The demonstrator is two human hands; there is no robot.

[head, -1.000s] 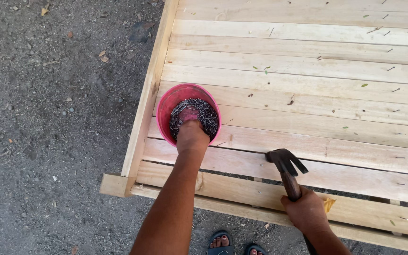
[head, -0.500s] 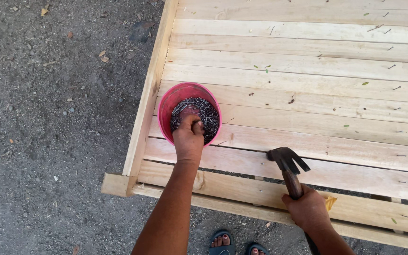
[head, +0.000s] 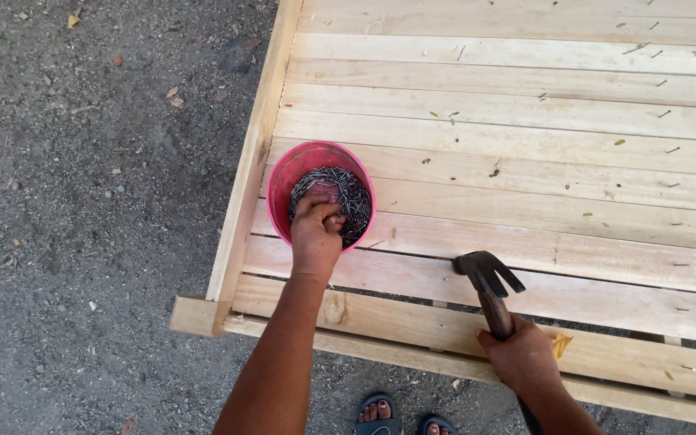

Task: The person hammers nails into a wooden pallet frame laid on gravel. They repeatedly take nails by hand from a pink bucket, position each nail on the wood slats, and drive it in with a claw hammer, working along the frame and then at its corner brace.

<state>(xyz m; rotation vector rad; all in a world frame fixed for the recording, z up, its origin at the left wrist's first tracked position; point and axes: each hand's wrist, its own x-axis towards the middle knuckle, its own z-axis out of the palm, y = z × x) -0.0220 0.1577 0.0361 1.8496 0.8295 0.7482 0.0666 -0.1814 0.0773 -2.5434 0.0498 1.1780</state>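
A pink bowl [head: 283, 181] full of dark nails [head: 356, 201] sits on the pale wooden slats near the frame's left rail. My left hand [head: 316, 234] is over the bowl's near edge, its fingers curled shut on nails. My right hand [head: 521, 358] grips the wooden handle of a claw hammer [head: 489, 278], whose dark head rests above a slat to the right of the bowl.
The wooden slatted frame [head: 525, 153] fills the right and top, with a side rail [head: 251, 161] along its left. Grey gravel ground [head: 82, 201] lies to the left. My sandalled toes [head: 376, 415] show below the frame's near edge.
My left hand has drawn back from the middle of the bowl toward its near edge, fingers closing on nails. The hammer has barely moved.
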